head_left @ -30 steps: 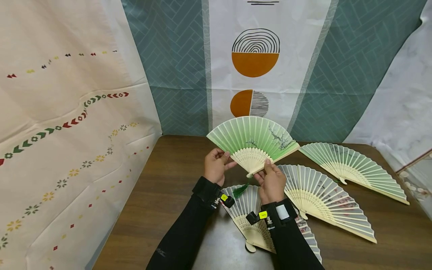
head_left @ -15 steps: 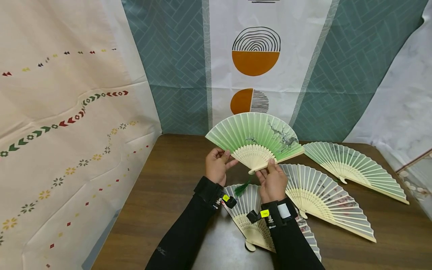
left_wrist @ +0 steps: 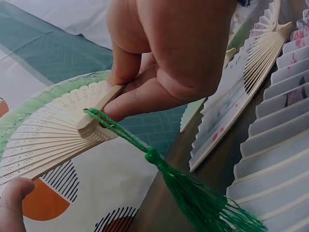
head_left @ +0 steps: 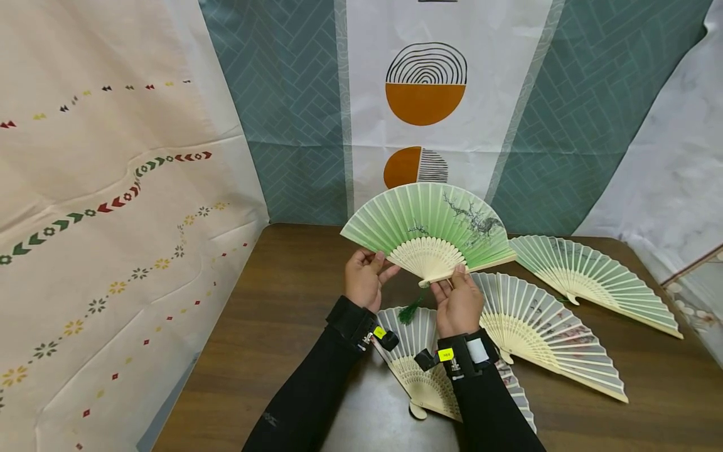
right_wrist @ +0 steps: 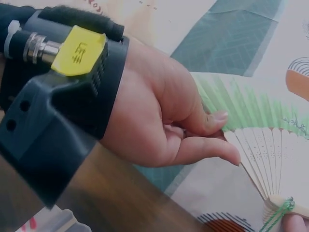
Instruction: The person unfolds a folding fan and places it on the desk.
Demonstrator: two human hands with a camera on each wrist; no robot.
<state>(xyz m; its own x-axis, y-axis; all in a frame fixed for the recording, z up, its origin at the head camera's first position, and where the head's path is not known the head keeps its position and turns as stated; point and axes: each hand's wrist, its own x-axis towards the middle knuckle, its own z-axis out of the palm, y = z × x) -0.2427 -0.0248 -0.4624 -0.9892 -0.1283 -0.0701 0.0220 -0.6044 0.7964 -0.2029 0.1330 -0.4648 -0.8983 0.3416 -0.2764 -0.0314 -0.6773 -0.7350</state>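
A green folding fan with pale pierced ribs and a dark branch print is spread wide above the table. My left hand pinches its left edge between thumb and index finger, as the right wrist view shows up close. On the other side, my right hand grips the right guard stick near the pivot, thumb in front. In the left wrist view that right hand is large, its fingers on the stick, and a green tassel hangs from the pivot. Only the tip of a left-hand finger shows there.
Three more spread fans lie on the brown table: a grey-white fan partly hidden under my right forearm, a grey fan with pink print, and a pale green fan at the back right. Patterned cloths hang behind.
The green fan has opened a little wider and risen slightly, its right edge swinging lower and further right. My right hand has shifted slightly right; my left hand has barely moved.
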